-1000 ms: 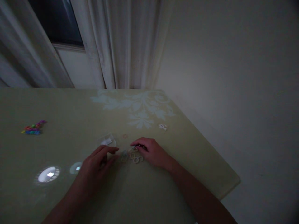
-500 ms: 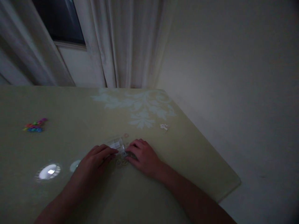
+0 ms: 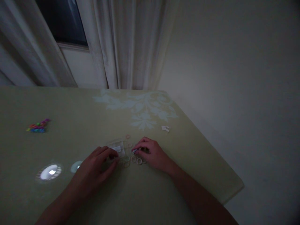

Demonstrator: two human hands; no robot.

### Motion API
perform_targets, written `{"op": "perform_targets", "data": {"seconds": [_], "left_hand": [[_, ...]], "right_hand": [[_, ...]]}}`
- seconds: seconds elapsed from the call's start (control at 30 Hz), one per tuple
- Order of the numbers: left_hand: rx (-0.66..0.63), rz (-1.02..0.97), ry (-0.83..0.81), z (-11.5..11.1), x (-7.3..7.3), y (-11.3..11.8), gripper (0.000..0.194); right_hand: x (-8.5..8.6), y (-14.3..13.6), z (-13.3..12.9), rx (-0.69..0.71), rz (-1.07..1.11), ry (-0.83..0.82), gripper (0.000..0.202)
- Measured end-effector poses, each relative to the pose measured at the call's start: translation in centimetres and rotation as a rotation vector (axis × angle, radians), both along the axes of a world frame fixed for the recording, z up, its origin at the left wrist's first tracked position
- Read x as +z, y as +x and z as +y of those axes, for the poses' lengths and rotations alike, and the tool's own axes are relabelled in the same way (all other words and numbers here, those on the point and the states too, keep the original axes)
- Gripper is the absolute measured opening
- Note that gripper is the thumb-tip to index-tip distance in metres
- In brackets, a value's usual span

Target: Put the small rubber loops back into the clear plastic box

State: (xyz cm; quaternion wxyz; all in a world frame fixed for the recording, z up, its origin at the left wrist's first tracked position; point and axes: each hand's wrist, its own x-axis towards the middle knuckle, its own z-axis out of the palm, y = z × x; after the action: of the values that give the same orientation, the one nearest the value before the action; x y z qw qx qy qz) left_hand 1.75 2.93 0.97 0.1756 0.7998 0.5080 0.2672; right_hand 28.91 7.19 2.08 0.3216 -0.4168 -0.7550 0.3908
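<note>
"Table (image 3: pixel 150 193) is the largest thing here, pale green and shiny. What are the hands doing on it?"

"The left hand (image 3: pixel 96 164) is curled, with its finger ends at the near edge of the clear box (image 3: pixel 122 149); whether it grasps the box, I cannot tell. The right hand (image 3: pixel 154 156), just right of the box, holds a small piece (image 3: pixel 135 151) in a pinch, too dark to identify."

"How would you advise to do this handling well?"

"In my opinion, the left hand should hold the box steady, because it looks light and could slide easily. The right hand should pinch gently, only one or two pieces at one time, and low over the table, so that nothing rolls away."

"And how does the box look?"

"It is low and transparent, with a whitish patch inside or beneath, I cannot say which. The coloured pieces (image 3: pixel 38 126) lie well apart from it, at far left, in one heap: purple, orange, green, blue. At far right there is a white piece (image 3: pixel 166 128)."

"And the smallest?"

"The rings (image 3: pixel 136 161). They lie flat at the near right of the box, some touching, mostly pale. One pinkish ring (image 3: pixel 126 137) lies apart, on the far side."
</note>
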Motion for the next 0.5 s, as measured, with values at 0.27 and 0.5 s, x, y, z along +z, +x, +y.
{"op": "perform_targets", "data": {"seconds": [0.27,0.5], "left_hand": [[0.052,-0.1,0.162,-0.4,-0.2,1.7,0.018],[0.002,-0.345,0.134,-1.6,1.3,3.6,0.013]], "right_hand": [[0.2,-0.4,-0.4,-0.08,0.098,-0.032,0.009],[0.3,-1.4,-1.5,-0.024,0.22,0.036,0.011]]}}
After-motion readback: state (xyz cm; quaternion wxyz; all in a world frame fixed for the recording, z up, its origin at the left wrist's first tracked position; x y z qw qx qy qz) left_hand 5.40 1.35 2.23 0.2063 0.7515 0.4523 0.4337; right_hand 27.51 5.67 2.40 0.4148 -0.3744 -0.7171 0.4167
